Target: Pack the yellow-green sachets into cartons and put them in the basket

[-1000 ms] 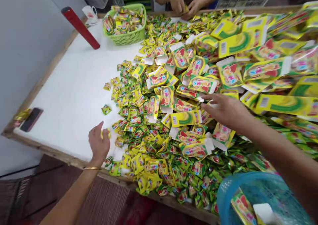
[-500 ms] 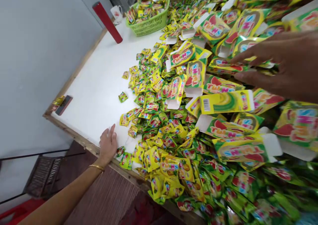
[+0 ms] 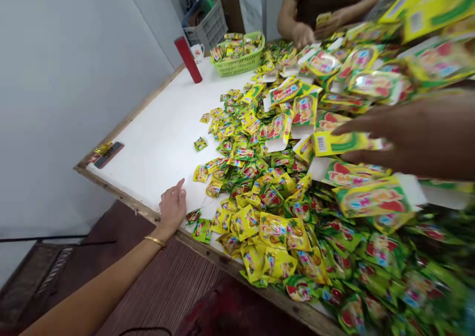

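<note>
1. One left hand (image 3: 173, 207) rests at the white tabletop's (image 3: 156, 133) edge, index finger extended, others loosely curled.
2. Blurred right hand (image 3: 404, 133) holds thumb and fingers apart over a barcoded yellow carton (image 3: 330, 144); contact unclear.
3. That carton lies among small wrapped packets (image 3: 274, 227).

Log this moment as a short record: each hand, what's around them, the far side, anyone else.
Left hand: on the white table by the near edge; nothing visible in its grip
Right hand: blurred, at a yellow box; grip unclear
Around hands: small packets, open boxes
Far side: filled green basket, red tube, mug
Other person: one hand holding something yellow
</note>
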`<state>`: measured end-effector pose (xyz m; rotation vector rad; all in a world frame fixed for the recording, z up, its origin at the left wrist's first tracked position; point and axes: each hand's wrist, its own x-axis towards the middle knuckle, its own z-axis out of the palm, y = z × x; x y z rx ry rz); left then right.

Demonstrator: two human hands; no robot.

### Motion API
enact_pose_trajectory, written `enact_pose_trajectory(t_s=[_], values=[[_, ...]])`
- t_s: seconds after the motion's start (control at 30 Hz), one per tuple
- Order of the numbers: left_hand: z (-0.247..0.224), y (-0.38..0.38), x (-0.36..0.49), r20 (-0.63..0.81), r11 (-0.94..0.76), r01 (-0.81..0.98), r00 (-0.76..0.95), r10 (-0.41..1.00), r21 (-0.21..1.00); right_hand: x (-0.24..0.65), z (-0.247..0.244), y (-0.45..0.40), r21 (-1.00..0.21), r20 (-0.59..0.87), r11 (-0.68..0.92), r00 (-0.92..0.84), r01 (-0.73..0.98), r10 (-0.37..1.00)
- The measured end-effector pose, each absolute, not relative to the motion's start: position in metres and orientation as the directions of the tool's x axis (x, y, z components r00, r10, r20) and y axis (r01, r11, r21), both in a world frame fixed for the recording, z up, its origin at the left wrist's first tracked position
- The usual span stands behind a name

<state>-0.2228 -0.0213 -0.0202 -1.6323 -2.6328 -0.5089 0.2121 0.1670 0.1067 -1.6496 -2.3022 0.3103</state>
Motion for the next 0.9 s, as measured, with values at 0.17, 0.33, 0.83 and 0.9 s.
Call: enact_pose_trajectory(t_s=[0.17, 0.33, 0.83, 0.9], values=[[-0.015, -0.023, -0.223, 0.262, 0.298, 0.894, -0.392, 0.882, 0.335, 0.187, 0.148, 0.103, 0.066, -0.010, 0.561, -0.562, 0.825, 0.827], [-0.002, -0.036, -0.196, 0.336, -0.010, 0.917, -0.136, 0.932, 0.399, 0.177, 0.115, 0.029, -0.336, 0.273, 0.357, -0.273, 0.871, 0.923], [0.054, -0.020, -0.187, -0.165, -0.099, 0.881, 0.195, 0.967, 0.462, 0.175, 0.046, -0.039, -0.600, 0.160, -0.001, 0.121, 0.800, 0.980], [0.051, -0.031, -0.189, -0.212, -0.180, 0.898, 0.282, 0.936, 0.401, 0.172, 0.042, -0.037, -0.549, 0.198, 0.040, 0.083, 0.835, 0.977]])
